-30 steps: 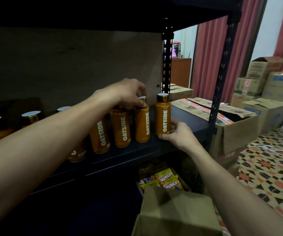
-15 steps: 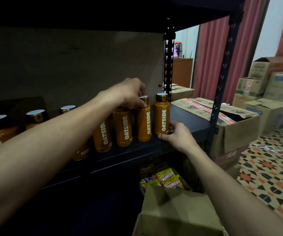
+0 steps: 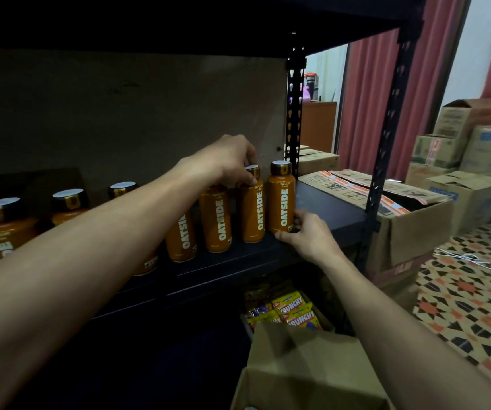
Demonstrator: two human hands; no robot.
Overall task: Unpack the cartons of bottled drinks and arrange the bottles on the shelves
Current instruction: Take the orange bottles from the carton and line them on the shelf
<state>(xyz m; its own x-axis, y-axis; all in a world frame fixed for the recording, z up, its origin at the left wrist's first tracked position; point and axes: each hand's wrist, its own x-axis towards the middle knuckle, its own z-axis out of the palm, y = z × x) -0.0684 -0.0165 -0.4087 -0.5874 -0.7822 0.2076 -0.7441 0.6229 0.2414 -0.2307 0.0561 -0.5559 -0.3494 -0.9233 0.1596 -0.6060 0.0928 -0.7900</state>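
Note:
Several orange OATSIDE bottles stand in a row on the dark shelf (image 3: 324, 208). My right hand (image 3: 306, 235) grips the base of the rightmost bottle (image 3: 281, 199), which stands upright on the shelf. My left hand (image 3: 226, 161) reaches over the row and its fingers curl round the top of the second bottle from the right (image 3: 253, 214); the cap of the bottle beside it (image 3: 216, 217) is hidden under the hand. More bottles (image 3: 2, 226) stand further left. An open carton (image 3: 306, 368) sits below me.
A box of Crunchy snack packs (image 3: 291, 309) lies under the shelf. An opened carton (image 3: 392, 220) stands right of the black upright post (image 3: 386, 143). More cartons (image 3: 469, 161) are stacked by the red curtain. A white cord (image 3: 474, 258) lies on the patterned floor.
The view has shifted slightly. Both hands stay on the same bottles, with the rightmost bottle nudged a little closer to its neighbour.

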